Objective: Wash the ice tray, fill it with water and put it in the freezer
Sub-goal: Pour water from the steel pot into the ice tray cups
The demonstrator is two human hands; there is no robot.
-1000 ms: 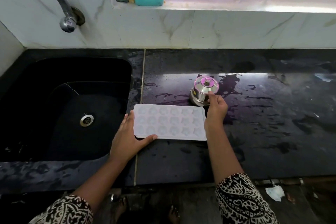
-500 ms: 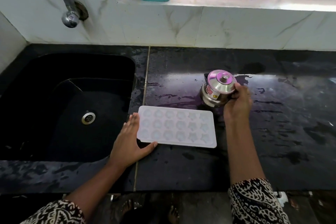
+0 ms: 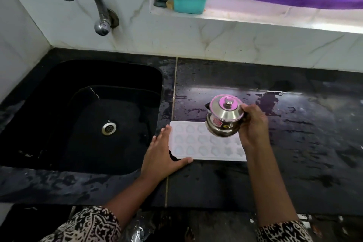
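The ice tray (image 3: 198,141) lies flat on the wet black counter (image 3: 294,153), between the two hands. The left hand (image 3: 159,155) rests open against the tray's near-left corner, with its fingers straight along the short edge and its thumb extended along the front edge. The right hand (image 3: 253,125) grips a lidded steel pot (image 3: 224,122), fingers curled round its far side. The pot is tilted toward the left hand and overlaps the tray's back right cells. The sink (image 3: 88,124) lies beyond the left hand, under the tap (image 3: 94,2).
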